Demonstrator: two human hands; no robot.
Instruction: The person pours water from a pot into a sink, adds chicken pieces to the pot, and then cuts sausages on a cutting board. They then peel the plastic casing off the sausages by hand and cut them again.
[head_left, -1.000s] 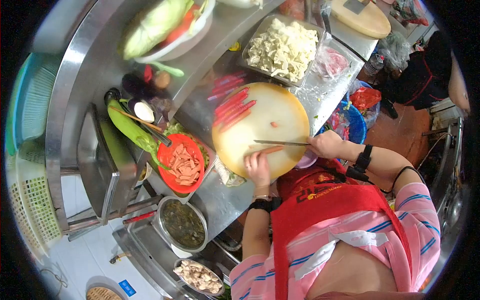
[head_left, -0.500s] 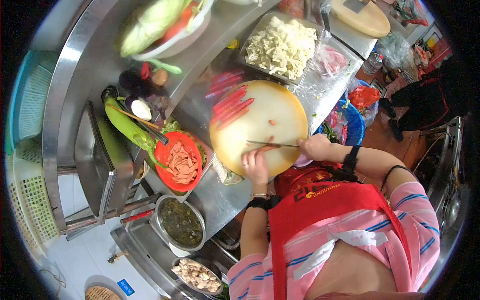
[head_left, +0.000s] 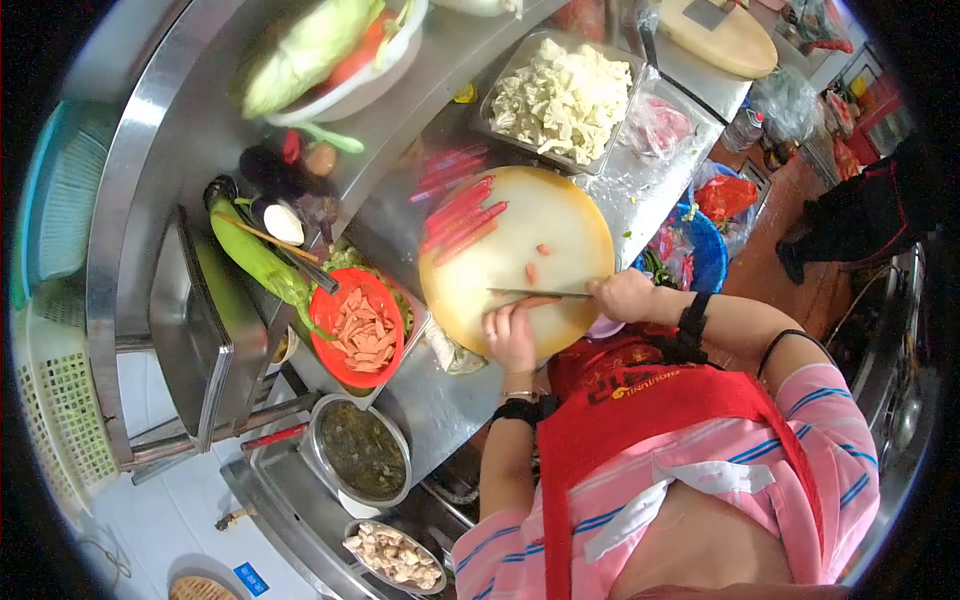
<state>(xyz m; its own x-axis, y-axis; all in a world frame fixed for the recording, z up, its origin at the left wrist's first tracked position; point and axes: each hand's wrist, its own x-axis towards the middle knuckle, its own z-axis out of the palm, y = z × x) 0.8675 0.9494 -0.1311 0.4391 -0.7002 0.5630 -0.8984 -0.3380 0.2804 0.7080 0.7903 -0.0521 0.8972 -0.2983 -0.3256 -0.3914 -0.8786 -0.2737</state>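
The sausage lies near the lower edge of the round cutting board, just below the middle of the frame, with the fingers of the left hand pressed together on top of it, pinning it down. It looks soft and slick-skinned, light and apt to roll, so it is best held from above, close behind the cut, with the fingertips tucked back. The right hand has its fingers clamped round the handle of the knife, whose long blade lies across the sausage beside the left fingertips. Two small cut pieces sit loose on the board above the blade. Toward the board's upper left rests a row of whole sausages. Left of the board stands a red basket of slices, and above it a tray of pale cut pieces. At the right of the frame another person in dark clothes stands well apart.
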